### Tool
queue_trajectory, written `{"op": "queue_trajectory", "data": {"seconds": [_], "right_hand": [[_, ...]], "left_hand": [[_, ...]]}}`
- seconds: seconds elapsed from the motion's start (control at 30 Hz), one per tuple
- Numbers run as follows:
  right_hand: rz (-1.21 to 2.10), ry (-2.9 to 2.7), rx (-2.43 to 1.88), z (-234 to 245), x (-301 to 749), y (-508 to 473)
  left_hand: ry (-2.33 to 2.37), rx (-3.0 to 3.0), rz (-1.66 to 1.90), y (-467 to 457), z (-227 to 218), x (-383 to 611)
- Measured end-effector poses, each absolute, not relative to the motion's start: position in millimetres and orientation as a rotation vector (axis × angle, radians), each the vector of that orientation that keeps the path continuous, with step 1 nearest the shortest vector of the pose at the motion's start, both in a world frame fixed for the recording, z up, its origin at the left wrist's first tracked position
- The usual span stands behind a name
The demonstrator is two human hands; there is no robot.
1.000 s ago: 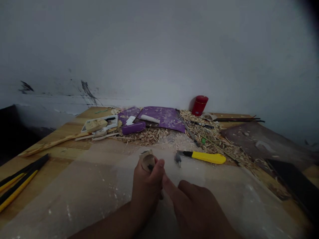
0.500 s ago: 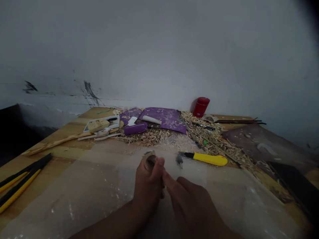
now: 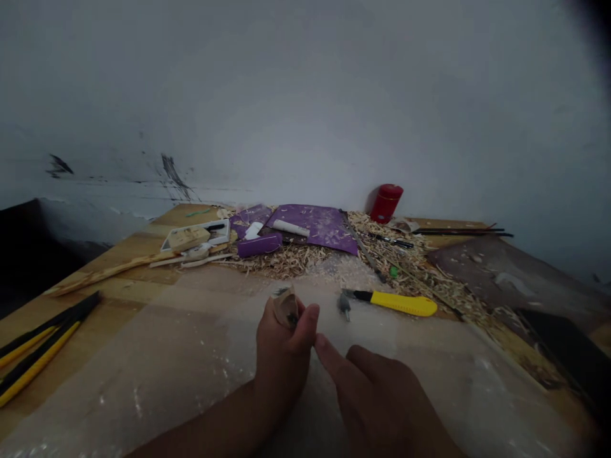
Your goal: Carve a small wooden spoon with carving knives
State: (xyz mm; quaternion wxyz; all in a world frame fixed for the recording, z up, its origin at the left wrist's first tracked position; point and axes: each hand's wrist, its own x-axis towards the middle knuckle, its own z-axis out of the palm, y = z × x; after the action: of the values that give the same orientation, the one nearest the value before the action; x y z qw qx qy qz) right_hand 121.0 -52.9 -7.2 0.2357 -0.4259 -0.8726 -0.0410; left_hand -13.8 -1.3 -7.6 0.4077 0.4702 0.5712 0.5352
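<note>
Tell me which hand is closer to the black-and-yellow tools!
The left hand, holding a small wooden piece, is nearer, to the right of the black-and-yellow tools. The right hand is farther, past the left hand on that same side.

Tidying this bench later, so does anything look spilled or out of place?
Wood shavings are spilled across the bench, heaped around the purple sheet instead of gathered up. The wall also has dark streaks above the bench's left side, which stand out on the pale paint; I can't tell what made them.
</note>
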Motion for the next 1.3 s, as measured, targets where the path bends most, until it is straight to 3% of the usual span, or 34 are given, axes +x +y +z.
{"op": "queue_trajectory", "data": {"seconds": [0.97,1.1,1.3], "right_hand": [[-0.364,-2.298,-1.187,-24.4,100.1,-43.8],[-0.261,-2.27,-1.221,-21.3,99.1,-41.4],[0.191,-2.105,-1.159,-16.0,108.5,-41.5]], "left_hand": [[1.36,1.051,1.291,0.2,-3.3,-11.7],[1.333,1.014,1.253,1.2,-4.8,-9.2],[1.297,1.032,1.245,0.7,-2.4,-9.5]]}}
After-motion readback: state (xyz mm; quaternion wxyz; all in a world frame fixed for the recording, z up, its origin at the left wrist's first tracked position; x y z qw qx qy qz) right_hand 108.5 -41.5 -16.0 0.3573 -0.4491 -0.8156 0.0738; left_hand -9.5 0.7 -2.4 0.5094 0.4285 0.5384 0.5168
